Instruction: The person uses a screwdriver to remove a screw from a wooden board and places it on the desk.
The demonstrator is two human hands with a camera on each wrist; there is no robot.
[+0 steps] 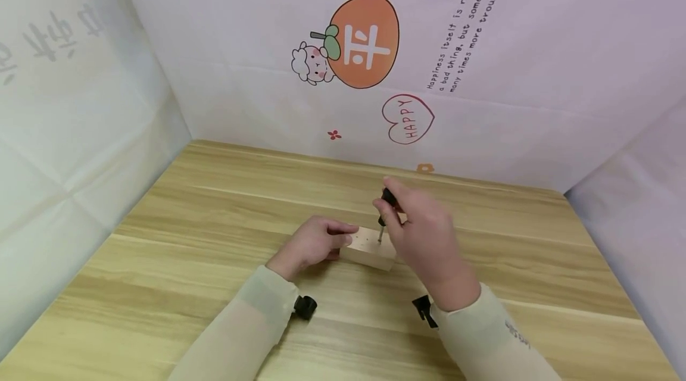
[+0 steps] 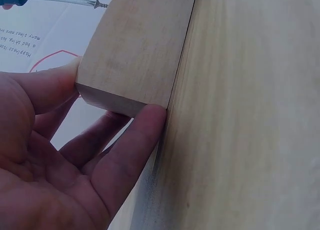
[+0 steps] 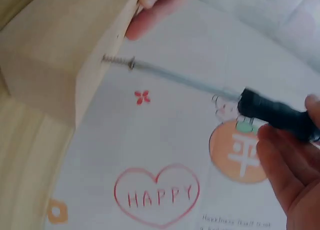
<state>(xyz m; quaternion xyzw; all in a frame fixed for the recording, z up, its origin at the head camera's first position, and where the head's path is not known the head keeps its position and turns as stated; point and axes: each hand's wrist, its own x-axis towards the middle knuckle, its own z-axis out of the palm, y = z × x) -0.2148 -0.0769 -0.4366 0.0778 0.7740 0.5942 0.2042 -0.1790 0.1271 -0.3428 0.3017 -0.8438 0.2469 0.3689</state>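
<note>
A pale wooden block (image 1: 367,258) lies on the table with several small holes in its top face. My left hand (image 1: 315,244) grips the block's left end, thumb on top and fingertips at the end and lower edge, as the left wrist view shows. In my right hand (image 1: 429,238) is a screwdriver (image 3: 275,112) with a dark handle, held upright above the block between thumb and fingers. Its metal shaft meets the head of a screw (image 3: 117,60). The screw stands in the block's top face towards the right end, with much of its thread exposed.
The wood-grain table (image 1: 214,232) surrounds the block. A white printed cloth (image 1: 257,41) hangs behind the table's back edge, and plain white sheets flank both sides. A black wrist mount (image 1: 306,308) protrudes at the left cuff, another (image 1: 425,311) at the right.
</note>
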